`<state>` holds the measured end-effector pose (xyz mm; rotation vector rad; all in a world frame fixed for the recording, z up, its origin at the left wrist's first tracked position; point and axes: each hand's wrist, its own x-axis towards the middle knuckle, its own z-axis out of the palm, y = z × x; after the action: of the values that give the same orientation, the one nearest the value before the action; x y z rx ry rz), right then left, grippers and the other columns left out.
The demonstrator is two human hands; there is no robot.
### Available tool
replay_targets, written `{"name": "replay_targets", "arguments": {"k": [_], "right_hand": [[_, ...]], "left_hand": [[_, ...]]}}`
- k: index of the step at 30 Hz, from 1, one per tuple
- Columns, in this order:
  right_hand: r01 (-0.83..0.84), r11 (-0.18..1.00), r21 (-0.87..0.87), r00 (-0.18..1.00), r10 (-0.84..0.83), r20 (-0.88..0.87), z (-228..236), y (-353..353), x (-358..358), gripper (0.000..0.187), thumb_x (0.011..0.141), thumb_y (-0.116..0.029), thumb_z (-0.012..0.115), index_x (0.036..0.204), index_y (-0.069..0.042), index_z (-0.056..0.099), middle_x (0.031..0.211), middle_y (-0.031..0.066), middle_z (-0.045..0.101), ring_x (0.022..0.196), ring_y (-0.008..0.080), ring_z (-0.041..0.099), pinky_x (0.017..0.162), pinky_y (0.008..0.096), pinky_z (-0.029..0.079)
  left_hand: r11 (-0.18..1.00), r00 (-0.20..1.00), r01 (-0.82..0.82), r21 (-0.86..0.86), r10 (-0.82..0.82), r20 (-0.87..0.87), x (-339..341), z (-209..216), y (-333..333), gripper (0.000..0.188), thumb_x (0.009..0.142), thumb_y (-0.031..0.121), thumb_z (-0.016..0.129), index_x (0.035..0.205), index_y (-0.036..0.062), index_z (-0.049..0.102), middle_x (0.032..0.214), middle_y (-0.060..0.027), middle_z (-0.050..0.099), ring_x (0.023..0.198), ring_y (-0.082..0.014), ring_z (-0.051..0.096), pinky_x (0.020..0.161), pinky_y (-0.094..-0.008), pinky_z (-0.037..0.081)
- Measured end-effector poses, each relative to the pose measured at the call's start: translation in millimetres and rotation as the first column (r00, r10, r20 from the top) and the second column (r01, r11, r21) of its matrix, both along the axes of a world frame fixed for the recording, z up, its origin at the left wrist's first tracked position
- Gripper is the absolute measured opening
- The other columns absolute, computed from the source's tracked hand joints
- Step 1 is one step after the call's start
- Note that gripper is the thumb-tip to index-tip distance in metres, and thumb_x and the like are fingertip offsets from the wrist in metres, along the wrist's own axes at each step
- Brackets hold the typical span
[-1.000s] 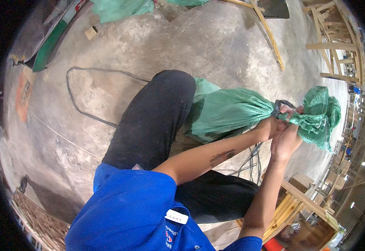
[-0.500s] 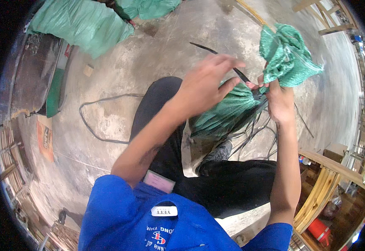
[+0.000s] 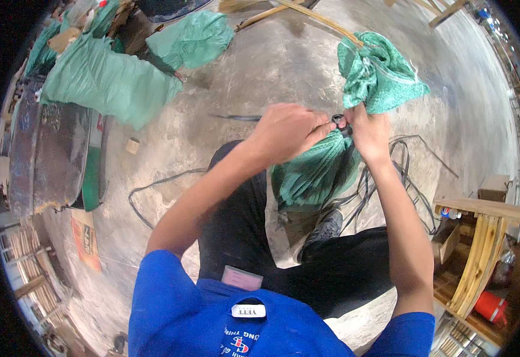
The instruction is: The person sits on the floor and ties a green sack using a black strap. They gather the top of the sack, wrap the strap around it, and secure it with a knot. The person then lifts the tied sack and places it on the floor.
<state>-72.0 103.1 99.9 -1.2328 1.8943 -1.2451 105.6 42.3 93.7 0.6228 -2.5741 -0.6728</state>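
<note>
A green woven sack [image 3: 314,174] stands on the floor in front of me, its body between my legs. Its gathered top [image 3: 385,77] flops out above my right hand [image 3: 369,134], which is closed round the bunched neck. A black strap [image 3: 339,124] is wrapped about that neck. My left hand [image 3: 286,132], with fingers pinched at the neck's left side, grips the strap, and a blurred tail of it sticks out leftward beyond the knuckles. Where the strap crosses itself is partly hidden by my fingers.
Loose black strap [image 3: 411,178] lies coiled on the floor at right and loops out left of my leg. More green sacks [image 3: 114,80] lie at far left beside a dark metal drum-like container [image 3: 48,157]. A wooden shelf [image 3: 480,256] with a red object stands at right.
My left hand has closed on the strap at the sack's neck. My right hand, with the sack top, appears further left. The strap now sits tighter round the neck.
</note>
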Motion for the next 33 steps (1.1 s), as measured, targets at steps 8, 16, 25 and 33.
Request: {"name": "replay_targets", "arguments": {"k": [8,16,25,33], "right_hand": [[-0.058,0.978,-0.201,0.91,-0.031,-0.414,-16.2,-9.0,4.9,0.013,0.086,-0.007,0.052,0.092,0.002,0.059,0.083,0.0212,0.063,0.072,0.0378,0.062,0.067,0.0452,0.048],[-0.185,0.96,-0.21,0.72,-0.013,-0.694,-11.8,-8.8,-0.5,0.024,0.083,-0.003,0.057,0.107,-0.001,0.062,0.103,0.0238,0.062,0.096,0.0462,0.056,0.086,0.05,0.044],[-0.293,0.951,-0.1,0.75,0.164,-0.641,24.8,9.3,-1.2,0.023,0.081,0.003,0.05,0.101,0.001,0.061,0.083,0.0174,0.063,0.074,0.0326,0.06,0.07,0.0406,0.047],[-0.118,0.992,-0.05,0.897,0.085,-0.433,34.4,29.0,-3.4,0.017,0.087,0.005,0.047,0.093,0.003,0.062,0.079,0.0102,0.067,0.072,0.0171,0.063,0.065,0.032,0.05]], "left_hand": [[0.926,0.934,-0.118,0.358,0.225,-0.276,-1.9,5.0,57.4,0.031,0.094,0.024,0.059,0.073,0.0007,0.056,0.059,-0.0185,0.048,0.051,-0.0348,0.049,0.05,-0.0398,0.038],[0.878,0.842,-0.099,0.468,0.324,-0.431,-28.4,-16.7,102.2,0.023,0.097,0.02,0.056,0.085,0.0003,0.06,0.067,-0.0192,0.055,0.057,-0.0325,0.056,0.055,-0.0384,0.045],[0.703,0.607,0.11,0.703,0.512,-0.607,-117.1,-62.8,127.3,0.011,0.088,0.005,0.051,0.088,-0.0046,0.056,0.078,-0.025,0.06,0.07,-0.0394,0.059,0.065,-0.0418,0.045],[0.233,-0.062,0.825,0.514,0.943,-0.328,-188.5,-59.4,98.5,0.028,0.095,0.015,0.047,0.116,-0.0004,0.057,0.11,-0.0079,0.062,0.094,-0.021,0.064,0.081,-0.0346,0.05]]}}
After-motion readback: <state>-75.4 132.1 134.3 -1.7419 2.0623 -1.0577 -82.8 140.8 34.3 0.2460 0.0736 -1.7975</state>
